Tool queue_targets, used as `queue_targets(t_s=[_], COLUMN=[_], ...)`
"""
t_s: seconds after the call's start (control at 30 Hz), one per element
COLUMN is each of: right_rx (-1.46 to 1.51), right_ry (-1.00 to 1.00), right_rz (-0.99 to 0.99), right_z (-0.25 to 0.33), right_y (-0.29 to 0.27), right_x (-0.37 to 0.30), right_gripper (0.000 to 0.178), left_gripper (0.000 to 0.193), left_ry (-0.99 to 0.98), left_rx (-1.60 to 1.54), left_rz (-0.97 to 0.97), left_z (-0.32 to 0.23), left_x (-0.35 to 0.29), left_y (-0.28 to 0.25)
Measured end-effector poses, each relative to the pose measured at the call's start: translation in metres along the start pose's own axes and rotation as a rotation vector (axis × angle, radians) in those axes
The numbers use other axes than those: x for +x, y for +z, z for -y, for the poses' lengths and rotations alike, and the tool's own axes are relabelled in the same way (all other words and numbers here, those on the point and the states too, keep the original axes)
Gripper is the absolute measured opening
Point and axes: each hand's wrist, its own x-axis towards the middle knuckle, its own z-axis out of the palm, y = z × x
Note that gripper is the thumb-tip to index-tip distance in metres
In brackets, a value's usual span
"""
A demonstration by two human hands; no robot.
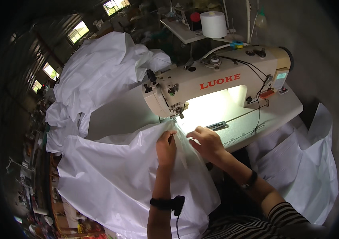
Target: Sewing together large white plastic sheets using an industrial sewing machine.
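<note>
A large white plastic-like sheet (pixel 110 171) drapes over the front of the sewing table and hangs toward my lap. Its upper edge reaches under the presser foot (pixel 173 119) of a beige sewing machine (pixel 217 75). My left hand (pixel 166 148) is closed in a pinch on the sheet, just in front of the needle area. To its right, my right hand (pixel 208 142) hovers beside the sheet's edge, fingers loosely bent and apart, with nothing visible in them. Grey thread snips (pixel 216 126) lie on the machine bed beyond my right hand.
A big heap of white sheeting (pixel 98 67) rises behind and left of the machine. More white sheeting (pixel 304 171) hangs at the right. A white thread cone (pixel 213 24) stands behind the machine. A dark cable (pixel 259 113) dangles over the table's printed ruler (pixel 241 137).
</note>
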Motion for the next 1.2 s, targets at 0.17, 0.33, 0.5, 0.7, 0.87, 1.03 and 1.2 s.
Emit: queue_targets(t_s=[0.17, 0.33, 0.5, 0.7, 0.87, 1.03, 1.2], right_rx=[-0.326, -0.34, -0.45, -0.344, -0.412, -0.33, -0.159], right_ry=[-0.016, 0.03, 0.002, -0.056, 0.006, 0.108, 0.26], right_rz=[0.086, 0.068, -0.012, 0.021, 0.067, -0.015, 0.246], right_z=[-0.007, -0.023, -0.027, -0.033, -0.034, -0.009, 0.037], right_y=[0.039, 0.051, 0.057, 0.049, 0.048, 0.008, -0.031], right_x=[0.03, 0.034, 0.041, 0.038, 0.044, 0.014, -0.082], right_gripper=[0.024, 0.031, 0.031, 0.024, 0.019, 0.026, 0.046], left_gripper=[0.019, 0.021, 0.018, 0.02, 0.034, 0.041, 0.046], left_ry=[-0.113, -0.223, -0.103, -0.243, 0.095, 0.135, 0.185], left_rx=[-0.182, -0.151, -0.108, -0.071, 0.253, 0.588, 0.597], left_rz=[-0.05, 0.019, -0.067, 0.027, 0.008, 0.124, 0.339], left_z=[0.006, 0.005, -0.008, -0.018, -0.017, -0.031, -0.03], left_x=[0.001, 0.003, 0.002, -0.007, -0.014, -0.02, -0.006], left_y=[0.003, 0.005, 0.009, 0.019, 0.026, 0.026, 0.01])
